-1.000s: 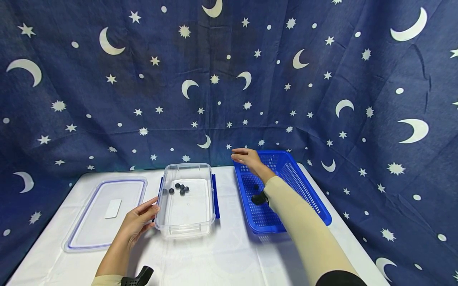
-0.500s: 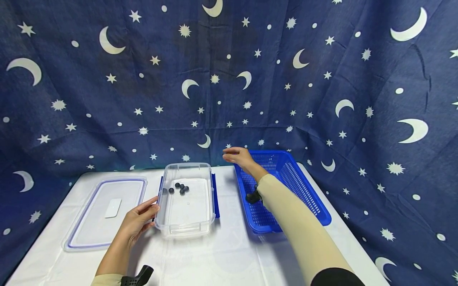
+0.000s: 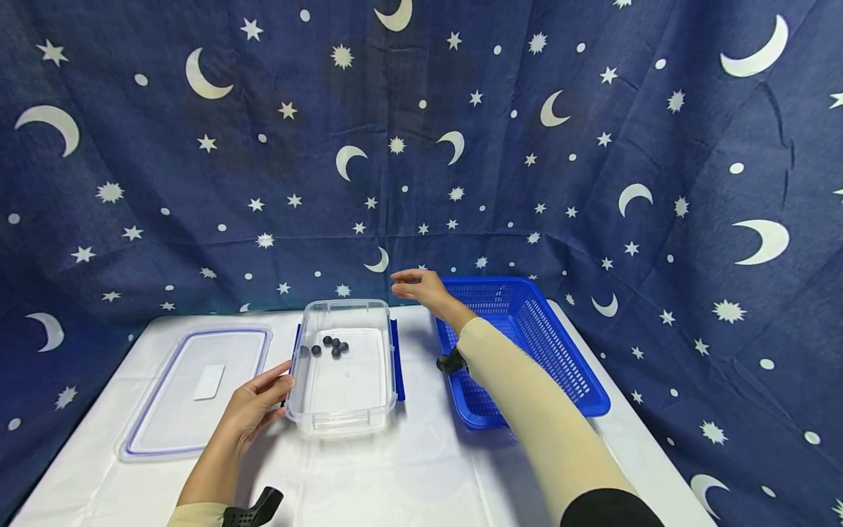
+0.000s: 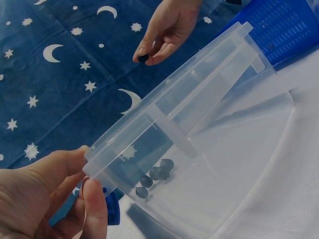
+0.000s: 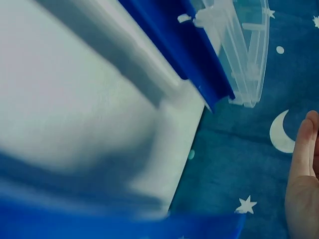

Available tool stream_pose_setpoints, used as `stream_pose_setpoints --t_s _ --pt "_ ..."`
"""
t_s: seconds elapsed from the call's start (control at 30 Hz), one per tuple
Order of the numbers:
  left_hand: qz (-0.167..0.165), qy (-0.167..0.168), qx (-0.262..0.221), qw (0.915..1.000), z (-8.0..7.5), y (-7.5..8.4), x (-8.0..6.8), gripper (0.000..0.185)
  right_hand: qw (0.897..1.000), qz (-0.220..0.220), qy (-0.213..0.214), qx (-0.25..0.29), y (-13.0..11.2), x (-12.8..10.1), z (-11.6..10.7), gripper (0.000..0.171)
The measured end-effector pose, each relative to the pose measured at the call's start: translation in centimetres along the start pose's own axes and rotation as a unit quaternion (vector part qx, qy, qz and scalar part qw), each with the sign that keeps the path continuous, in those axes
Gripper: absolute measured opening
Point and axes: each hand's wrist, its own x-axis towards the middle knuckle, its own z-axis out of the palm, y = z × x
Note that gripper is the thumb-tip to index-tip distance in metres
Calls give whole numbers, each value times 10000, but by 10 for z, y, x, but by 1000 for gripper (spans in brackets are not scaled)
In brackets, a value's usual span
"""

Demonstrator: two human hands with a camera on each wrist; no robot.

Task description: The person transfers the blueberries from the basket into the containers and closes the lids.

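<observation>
My right hand hovers above the table between the blue basket and the far right corner of the clear container. It pinches a small dark ball between thumb and fingertips. Only the edge of that hand shows in the right wrist view. My left hand holds the container's near left corner, thumb on one side of the rim and fingers on the other. Several dark balls lie together at the container's far end, also visible through the wall.
The container's clear lid with a white label lies flat at the left on the white table. Blue clips hang on the container's sides. A star-and-moon cloth closes off the back and sides.
My right hand has moved left from over the basket's far left corner to a spot near the container's far right corner. The left hand and the container have stayed put.
</observation>
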Motion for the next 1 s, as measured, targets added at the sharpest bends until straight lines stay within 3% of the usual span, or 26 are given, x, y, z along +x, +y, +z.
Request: stream_pose_setpoints --t_s 0.33,0.5,0.67,1.0 --pt "-47 -4 87 10000 1 0 0 44 9997 -9 -96 -205 1 3 21 37" --pt "-42 14 49 10000 0 0 1 34 9988 -37 -41 -489 1 6 34 34" --pt "-8 11 -26 10000 0 -1 1 28 9995 -6 -134 -283 3 10 48 35" --pt "-6 -13 71 10000 -1 -1 2 45 9995 132 -194 -197 11 10 70 32"
